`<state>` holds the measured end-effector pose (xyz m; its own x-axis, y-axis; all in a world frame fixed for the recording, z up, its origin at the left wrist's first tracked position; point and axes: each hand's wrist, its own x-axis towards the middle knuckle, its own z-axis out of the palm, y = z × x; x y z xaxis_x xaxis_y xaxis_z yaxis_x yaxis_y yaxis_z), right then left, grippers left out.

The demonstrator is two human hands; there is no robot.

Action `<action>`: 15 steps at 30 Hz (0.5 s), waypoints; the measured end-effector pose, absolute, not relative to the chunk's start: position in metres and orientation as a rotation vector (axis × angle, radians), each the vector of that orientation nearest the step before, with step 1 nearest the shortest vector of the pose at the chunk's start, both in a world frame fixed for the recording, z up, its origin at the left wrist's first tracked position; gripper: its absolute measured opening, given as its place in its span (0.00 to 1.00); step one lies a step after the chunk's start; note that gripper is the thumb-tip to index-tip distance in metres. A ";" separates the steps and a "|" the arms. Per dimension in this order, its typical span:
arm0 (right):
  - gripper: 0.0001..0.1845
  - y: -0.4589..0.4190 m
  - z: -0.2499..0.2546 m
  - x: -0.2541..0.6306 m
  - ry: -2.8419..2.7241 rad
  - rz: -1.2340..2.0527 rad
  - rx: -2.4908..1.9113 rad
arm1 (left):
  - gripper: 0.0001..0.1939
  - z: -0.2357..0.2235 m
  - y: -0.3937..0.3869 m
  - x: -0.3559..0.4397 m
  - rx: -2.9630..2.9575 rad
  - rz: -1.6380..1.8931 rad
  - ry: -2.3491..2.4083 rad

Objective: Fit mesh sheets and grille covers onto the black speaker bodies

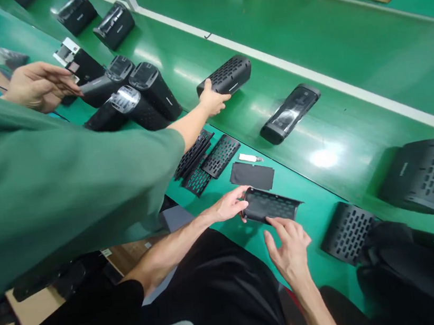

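Note:
A curved black perforated speaker cover (273, 206), hollow side up with dark sheet lining in it, is held above the green bench. My left hand (228, 205) pinches its left end between thumb and fingers. At the cover's near edge, my right hand (290, 246) touches with its fingertips while the thumb stands apart. Just beyond the cover lies a flat dark mesh sheet (252, 175). A small white strip (250, 157) rests behind that sheet. More perforated covers (221, 155) are stacked to the left.
A co-worker in a green sleeve (81, 164) reaches across from the left, one hand on a black speaker (225, 76). Another speaker housing (290, 113) lies on the belt (185, 44). To the right are a perforated cover (348, 231) and a larger speaker (424, 176).

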<state>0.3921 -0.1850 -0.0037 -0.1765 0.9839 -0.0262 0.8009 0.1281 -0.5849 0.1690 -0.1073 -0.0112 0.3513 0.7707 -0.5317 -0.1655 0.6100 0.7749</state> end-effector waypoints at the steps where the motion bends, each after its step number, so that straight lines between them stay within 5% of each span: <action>1: 0.18 -0.186 -0.007 0.391 -2.077 0.674 -1.740 | 0.25 -0.018 -0.111 0.169 0.769 0.624 0.990; 15: 0.20 -0.186 -0.017 0.397 -2.029 0.531 -1.776 | 0.30 -0.024 -0.109 0.172 0.720 0.632 1.007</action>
